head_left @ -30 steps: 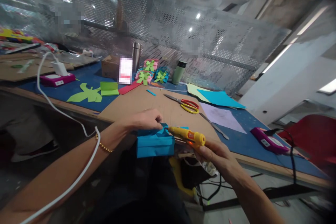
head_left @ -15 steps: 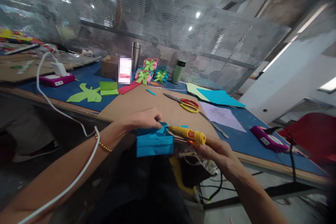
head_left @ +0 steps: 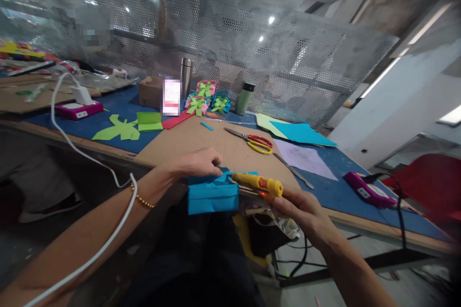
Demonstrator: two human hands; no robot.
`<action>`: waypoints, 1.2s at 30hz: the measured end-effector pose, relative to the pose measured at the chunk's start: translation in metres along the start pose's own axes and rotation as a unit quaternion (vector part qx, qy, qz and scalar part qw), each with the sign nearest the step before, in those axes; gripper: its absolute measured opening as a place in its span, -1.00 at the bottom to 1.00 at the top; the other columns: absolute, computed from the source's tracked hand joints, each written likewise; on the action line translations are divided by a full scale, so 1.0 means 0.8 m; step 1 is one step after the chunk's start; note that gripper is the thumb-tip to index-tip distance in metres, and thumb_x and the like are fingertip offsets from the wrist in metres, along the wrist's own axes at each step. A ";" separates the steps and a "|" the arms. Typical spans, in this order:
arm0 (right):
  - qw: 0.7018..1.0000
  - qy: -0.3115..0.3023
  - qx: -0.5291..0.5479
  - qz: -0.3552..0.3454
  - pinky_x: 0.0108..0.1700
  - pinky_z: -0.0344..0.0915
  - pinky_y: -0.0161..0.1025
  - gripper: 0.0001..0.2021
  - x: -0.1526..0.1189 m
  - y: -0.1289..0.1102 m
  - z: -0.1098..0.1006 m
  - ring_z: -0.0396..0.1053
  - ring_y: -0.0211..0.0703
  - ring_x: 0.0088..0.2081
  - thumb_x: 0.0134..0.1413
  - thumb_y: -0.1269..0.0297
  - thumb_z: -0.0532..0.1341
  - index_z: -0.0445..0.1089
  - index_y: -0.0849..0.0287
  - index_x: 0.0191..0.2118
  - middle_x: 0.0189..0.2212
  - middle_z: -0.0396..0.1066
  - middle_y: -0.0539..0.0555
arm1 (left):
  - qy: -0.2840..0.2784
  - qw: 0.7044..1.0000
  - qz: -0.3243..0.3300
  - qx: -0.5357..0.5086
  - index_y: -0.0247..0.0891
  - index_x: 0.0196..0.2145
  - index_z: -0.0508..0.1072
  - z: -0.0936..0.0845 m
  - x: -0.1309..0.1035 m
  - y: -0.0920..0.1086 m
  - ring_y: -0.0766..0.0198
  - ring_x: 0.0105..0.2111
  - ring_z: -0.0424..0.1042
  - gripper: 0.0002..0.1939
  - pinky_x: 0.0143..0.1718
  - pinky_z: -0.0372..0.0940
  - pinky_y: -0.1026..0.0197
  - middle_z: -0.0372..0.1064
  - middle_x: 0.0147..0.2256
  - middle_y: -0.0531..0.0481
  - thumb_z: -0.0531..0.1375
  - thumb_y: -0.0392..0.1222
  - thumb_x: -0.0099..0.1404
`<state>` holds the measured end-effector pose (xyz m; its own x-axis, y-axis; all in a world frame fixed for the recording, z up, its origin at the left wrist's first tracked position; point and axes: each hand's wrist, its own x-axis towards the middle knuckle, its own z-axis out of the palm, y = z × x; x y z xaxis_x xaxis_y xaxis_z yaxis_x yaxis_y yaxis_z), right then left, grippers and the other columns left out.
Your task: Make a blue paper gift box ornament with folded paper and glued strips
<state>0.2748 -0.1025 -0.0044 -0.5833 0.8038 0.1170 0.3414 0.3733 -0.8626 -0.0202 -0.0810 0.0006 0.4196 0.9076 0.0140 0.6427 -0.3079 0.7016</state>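
At the table's near edge my left hand (head_left: 201, 162) is closed on the back of a blue folded-paper box (head_left: 213, 198). Its fingertips are partly hidden behind the paper. My right hand (head_left: 300, 206) is wrapped round a yellow hot glue gun (head_left: 257, 183), whose nozzle points left at the box's upper right corner. A small orange light glows below its body. Whether the nozzle touches the paper I cannot tell. Just behind the gun lies a blue paper strip (head_left: 251, 173).
Scissors (head_left: 261, 144) and a metal blade (head_left: 293, 171) lie beyond my hands, the scissors on a cardboard sheet (head_left: 173, 143). Farther back stand small bowed paper boxes (head_left: 197, 104), a phone (head_left: 171, 97) and a green flask (head_left: 245, 98). A white cable (head_left: 120, 230) crosses my left forearm.
Almost nothing differs. The glue gun's nozzle has dipped very slightly at the box's corner, while both hands keep their places.
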 end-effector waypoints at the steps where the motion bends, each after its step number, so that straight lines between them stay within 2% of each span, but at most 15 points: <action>1: 1.000 0.003 0.004 0.000 -0.51 0.18 -0.32 -0.65 0.000 0.000 0.000 0.24 -0.22 -0.49 0.18 -0.06 0.23 0.48 0.17 -0.31 -0.48 0.35 0.04 | -0.001 1.000 -0.001 0.003 -0.23 -0.62 0.14 0.000 0.000 0.000 0.37 -0.53 0.00 -0.78 -0.49 -0.13 0.20 -0.03 -0.59 0.14 0.14 -0.19 0.03; 10: 1.000 0.000 -0.011 -0.007 -0.47 0.19 -0.30 -0.64 0.001 -0.005 0.003 0.24 -0.21 -0.47 0.17 -0.07 0.23 0.48 0.17 -0.32 -0.49 0.32 0.03 | -0.009 1.000 0.004 0.002 -0.23 -0.63 0.11 0.000 -0.001 0.000 0.37 -0.53 -0.03 -0.76 -0.48 -0.14 0.18 -0.06 -0.59 0.14 0.14 -0.19 0.05; 16: 1.000 0.015 -0.008 -0.006 -0.49 0.19 -0.30 -0.63 0.000 -0.005 0.000 0.24 -0.21 -0.49 0.18 -0.08 0.22 0.46 0.18 -0.36 -0.51 0.31 0.03 | -0.005 1.000 0.002 -0.010 -0.24 -0.62 0.17 0.000 0.000 -0.002 0.37 -0.53 0.00 -0.80 -0.49 -0.13 0.20 -0.01 -0.59 0.14 0.14 -0.19 0.04; 23: 1.000 0.007 0.018 0.003 -0.45 0.21 -0.32 -0.63 0.002 0.004 0.004 0.28 -0.23 -0.46 0.19 -0.04 0.23 0.51 0.22 -0.29 -0.47 0.37 0.06 | -0.016 1.000 0.017 -0.012 -0.23 -0.61 0.11 -0.001 0.001 -0.005 0.38 -0.53 -0.03 -0.72 -0.50 -0.16 0.21 -0.08 -0.58 0.15 0.15 -0.13 0.07; 27: 0.996 0.069 0.046 0.012 -0.44 0.25 -0.28 -0.60 -0.007 0.020 -0.005 0.32 -0.17 -0.44 0.18 -0.06 0.23 0.56 0.22 -0.22 -0.44 0.44 0.11 | -0.014 1.000 0.021 -0.015 -0.22 -0.61 0.10 -0.001 0.000 -0.006 0.37 -0.52 -0.04 -0.72 -0.49 -0.15 0.20 -0.10 -0.56 0.15 0.15 -0.13 0.07; 30: 0.992 0.114 0.059 0.015 -0.43 0.27 -0.26 -0.59 -0.017 0.022 -0.022 0.34 -0.14 -0.43 0.13 -0.08 0.26 0.58 0.21 -0.22 -0.45 0.45 0.12 | -0.013 1.000 0.016 -0.019 -0.22 -0.60 0.10 -0.002 -0.003 -0.004 0.37 -0.51 -0.04 -0.73 -0.48 -0.14 0.21 -0.09 -0.55 0.15 0.15 -0.14 0.08; 34: 0.976 0.219 0.018 0.007 -0.51 0.21 -0.28 -0.58 -0.027 0.016 -0.066 0.27 -0.20 -0.51 0.10 -0.12 0.26 0.56 0.18 -0.23 -0.56 0.35 0.05 | -0.016 0.999 0.011 -0.029 -0.24 -0.59 0.15 -0.002 -0.005 -0.003 0.36 -0.50 -0.02 -0.75 -0.47 -0.13 0.21 -0.03 -0.55 0.15 0.16 -0.13 0.09; 36: 0.959 0.278 -0.045 -0.002 -0.45 0.22 -0.27 -0.59 -0.026 0.021 -0.098 0.28 -0.20 -0.48 0.12 -0.13 0.25 0.54 0.16 -0.26 -0.54 0.35 0.05 | -0.016 0.999 0.016 -0.028 -0.25 -0.59 0.18 -0.002 -0.004 -0.006 0.37 -0.50 -0.01 -0.75 -0.47 -0.12 0.22 -0.02 -0.55 0.15 0.16 -0.11 0.09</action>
<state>0.3506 -0.0765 0.0173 -0.1092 0.9159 0.3864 0.4161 0.3951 -0.8190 -0.0254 -0.0819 -0.0014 0.4600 0.8878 0.0138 0.5927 -0.3186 0.7397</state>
